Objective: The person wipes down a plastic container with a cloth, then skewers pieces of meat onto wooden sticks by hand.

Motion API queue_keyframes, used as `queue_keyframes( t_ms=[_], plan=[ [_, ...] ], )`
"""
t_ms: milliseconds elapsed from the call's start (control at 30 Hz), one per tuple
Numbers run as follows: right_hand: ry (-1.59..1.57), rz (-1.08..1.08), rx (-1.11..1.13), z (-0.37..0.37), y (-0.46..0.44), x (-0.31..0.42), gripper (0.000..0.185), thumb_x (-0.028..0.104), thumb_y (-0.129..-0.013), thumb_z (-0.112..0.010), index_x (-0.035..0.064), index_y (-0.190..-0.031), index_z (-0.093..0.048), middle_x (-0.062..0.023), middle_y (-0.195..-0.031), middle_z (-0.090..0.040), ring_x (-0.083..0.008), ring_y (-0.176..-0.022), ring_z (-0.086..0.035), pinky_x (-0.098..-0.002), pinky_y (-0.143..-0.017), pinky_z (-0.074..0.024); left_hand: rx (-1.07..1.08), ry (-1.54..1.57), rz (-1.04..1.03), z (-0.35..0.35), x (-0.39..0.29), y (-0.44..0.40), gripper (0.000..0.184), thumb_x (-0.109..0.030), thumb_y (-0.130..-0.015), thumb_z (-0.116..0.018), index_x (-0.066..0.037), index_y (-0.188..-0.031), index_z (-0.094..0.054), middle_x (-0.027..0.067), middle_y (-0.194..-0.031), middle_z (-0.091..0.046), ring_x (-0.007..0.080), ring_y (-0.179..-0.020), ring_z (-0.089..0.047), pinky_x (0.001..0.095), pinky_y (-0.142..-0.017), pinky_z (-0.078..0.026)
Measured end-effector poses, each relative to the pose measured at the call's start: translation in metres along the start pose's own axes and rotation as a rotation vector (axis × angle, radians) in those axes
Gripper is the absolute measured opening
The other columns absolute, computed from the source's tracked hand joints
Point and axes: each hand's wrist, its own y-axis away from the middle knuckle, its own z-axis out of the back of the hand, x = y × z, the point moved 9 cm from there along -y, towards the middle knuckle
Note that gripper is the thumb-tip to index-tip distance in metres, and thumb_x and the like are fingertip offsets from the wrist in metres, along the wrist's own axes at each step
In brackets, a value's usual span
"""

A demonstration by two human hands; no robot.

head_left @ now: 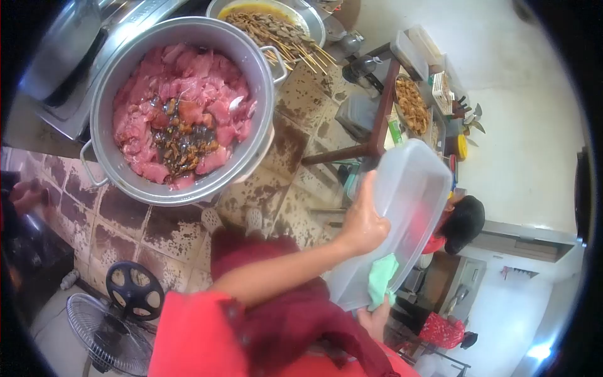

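My left hand point(364, 223) grips the side of a translucent plastic container point(411, 169), its thumb along the wall. The container is tilted, and its inside looks bare. At its lower end my right hand point(377, 317) holds a pale green cloth point(381, 279) against the wall. Part of this hand is hidden. To the left stands a large metal pot point(100, 135) with two handles. Sliced raw pink meat point(188, 72) fills it, with dark sauce and brown bits point(185, 141) on top.
A metal basin point(314, 25) of skewers point(270, 34) sits beyond the pot. A wooden table point(380, 119) bears a tray of brown food point(411, 103) and boxes. Fans point(110, 333) stand at lower left. Two people point(465, 223) are at right; another person's hand point(28, 198) shows at left.
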Motion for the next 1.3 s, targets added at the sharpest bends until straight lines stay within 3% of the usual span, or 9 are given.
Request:
queue_keyframes(
  t_ms=[167,400,533,633,733,1067,1133,1167,1300],
  plan=[
    [-0.265,0.11,0.034,0.038,-0.029,0.005,0.047,0.002,-0.069,-0.059,0.0048,-0.114,-0.05,-0.0092,-0.107,-0.056,-0.0255,-0.101,-0.055,-0.0411,-0.089,-0.0452,0.21,0.364,0.106,-0.036,0.043,0.02,0.088,-0.003,-0.072,-0.059,-0.01,-0.14,-0.004,0.0201,-0.124,-0.04,0.0299,-0.118,-0.041,0.0406,-0.093,-0.04],
    [0.755,0.416,-0.047,0.087,-0.031,0.189,0.037,0.006,-0.059,-0.073,0.0029,-0.094,-0.061,-0.0047,-0.085,-0.063,-0.0152,-0.078,-0.059,-0.0309,-0.072,-0.0472,0.716,0.504,0.318,0.008,-0.006,0.014,0.092,-0.026,-0.069,-0.07,-0.016,-0.14,-0.012,0.0213,-0.123,-0.043,0.0345,-0.11,-0.049,0.0471,-0.09,-0.045],
    [1.101,1.083,-0.821,0.031,-0.008,0.246,0.053,0.01,-0.065,-0.074,-0.0017,-0.111,-0.05,-0.0184,-0.117,-0.045,-0.027,-0.103,-0.05,-0.0387,-0.09,-0.0395,0.481,0.585,0.392,0.015,0.046,0.021,0.091,-0.02,-0.064,-0.069,-0.015,-0.138,-0.017,0.0188,-0.118,-0.045,0.0346,-0.104,-0.053,0.0437,-0.08,-0.05],
    [0.247,0.718,0.115,-0.062,-0.065,0.204,0.094,0.01,-0.06,-0.081,0.0024,-0.135,-0.024,-0.0153,-0.128,-0.039,-0.0246,-0.121,-0.036,-0.0407,-0.101,-0.0322,0.301,0.57,0.412,0.025,0.054,0.022,0.083,-0.012,-0.066,-0.061,-0.01,-0.137,-0.018,0.0176,-0.119,-0.043,0.0306,-0.104,-0.052,0.04,-0.078,-0.05],
    [0.882,1.079,0.478,-0.226,-0.016,0.139,0.093,0.046,-0.072,-0.066,0.0022,-0.139,-0.019,-0.0248,-0.143,-0.012,-0.039,-0.133,-0.011,-0.0424,-0.11,-0.0069,0.23,0.473,0.333,0.037,0.059,0.019,0.08,-0.006,-0.066,-0.056,-0.009,-0.136,-0.018,0.0177,-0.12,-0.041,0.0302,-0.105,-0.052,0.0402,-0.078,-0.049],
    [0.593,0.641,-0.438,-0.213,-0.173,0.117,0.045,0.02,-0.086,-0.045,-0.0088,-0.12,-0.042,-0.0345,-0.131,-0.029,-0.0454,-0.122,-0.031,-0.0487,-0.103,-0.0244,0.073,0.264,0.254,0.082,0.023,0.062,0.093,-0.024,-0.058,-0.072,-0.012,-0.133,-0.019,0.0151,-0.117,-0.042,0.0341,-0.106,-0.05,0.0456,-0.084,-0.047],
    [0.687,1.135,-0.109,-0.291,-0.102,0.068,0.043,0.01,-0.078,-0.044,-0.0067,-0.117,-0.044,-0.0331,-0.124,-0.036,-0.0453,-0.112,-0.04,-0.0484,-0.096,-0.0316,0.04,0.249,0.196,0.093,0.019,0.046,0.088,-0.021,-0.059,-0.068,-0.009,-0.132,-0.022,0.0149,-0.117,-0.042,0.0333,-0.106,-0.05,0.0458,-0.084,-0.047],
    [0.731,0.928,0.478,-0.31,-0.052,0.081,0.044,0.009,-0.074,-0.048,-0.0007,-0.117,-0.047,-0.0286,-0.111,-0.043,-0.0423,-0.104,-0.045,-0.0466,-0.092,-0.0348,0.043,0.251,0.139,0.098,0.018,0.038,0.084,-0.019,-0.06,-0.066,-0.008,-0.132,-0.024,0.0149,-0.117,-0.043,0.0329,-0.106,-0.05,0.0457,-0.084,-0.047],
    [0.557,0.968,0.9,-0.269,-0.022,0.128,0.042,0.012,-0.068,-0.062,0.0035,-0.108,-0.051,-0.0221,-0.103,-0.047,-0.0357,-0.098,-0.047,-0.0443,-0.086,-0.0376,-0.121,0.118,0.156,0.113,0.009,0.032,0.076,-0.011,-0.063,-0.057,-0.003,-0.132,-0.026,0.0158,-0.117,-0.044,0.029,-0.106,-0.05,0.0408,-0.083,-0.049]
  ],
)
